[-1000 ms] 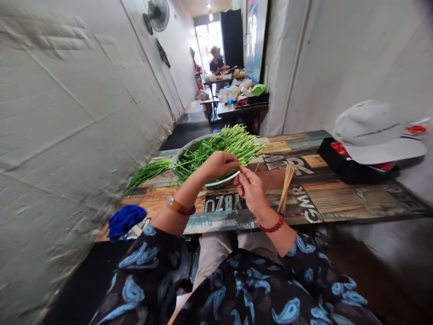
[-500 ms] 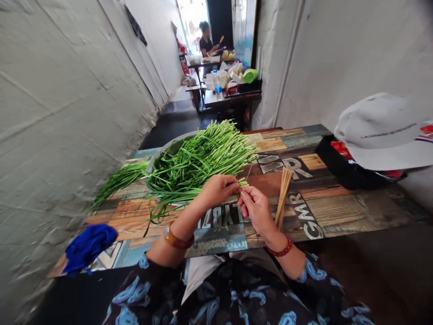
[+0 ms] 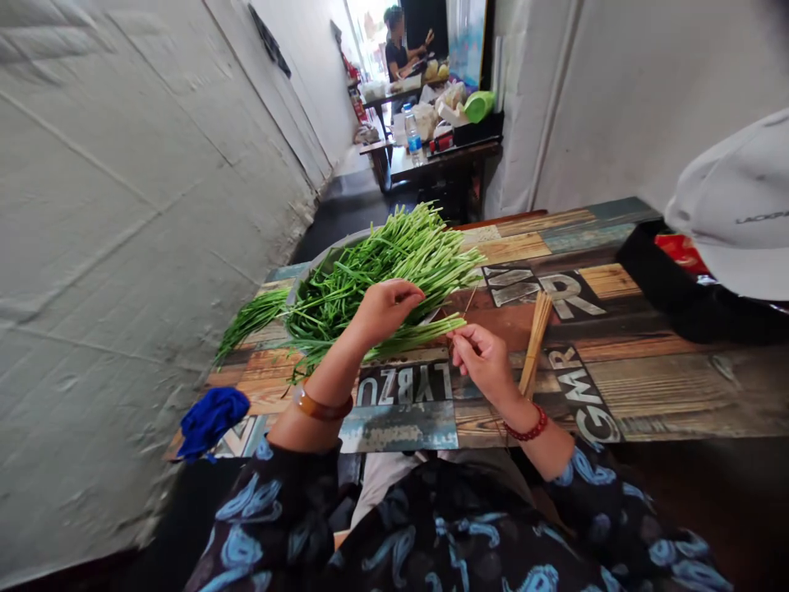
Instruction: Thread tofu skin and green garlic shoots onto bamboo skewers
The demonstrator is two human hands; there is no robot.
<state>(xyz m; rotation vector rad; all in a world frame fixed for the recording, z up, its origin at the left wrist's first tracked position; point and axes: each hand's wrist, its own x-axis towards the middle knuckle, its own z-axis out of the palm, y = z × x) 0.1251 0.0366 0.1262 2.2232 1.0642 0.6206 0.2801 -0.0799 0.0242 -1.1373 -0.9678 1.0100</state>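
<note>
A large heap of green stalks (image 3: 407,263) fills a grey basin (image 3: 308,267), pale ends toward the right. My left hand (image 3: 385,311) is over the heap's near side, its fingers bent and pressed together; what they hold, if anything, is too small to tell. Lower and to the right, my right hand (image 3: 484,358) pinches at the pale tips of a few stalks (image 3: 431,330) lying along the basin's near edge. Right of that hand lies a bundle of thin wooden sticks (image 3: 535,341). A smaller bunch of greens (image 3: 252,319) rests left of the basin.
A blue cloth (image 3: 213,421) lies at the left corner of the patterned table (image 3: 666,386). At the right are a black container (image 3: 653,284) and a white cap (image 3: 740,205). Farther back, a person (image 3: 398,57) sits behind a table with a bottle (image 3: 412,136) and bags.
My left hand has moved up and left, away from my right hand, which stays at the stalk tips. The view has shifted and tilted, with the cap now partly out of frame.
</note>
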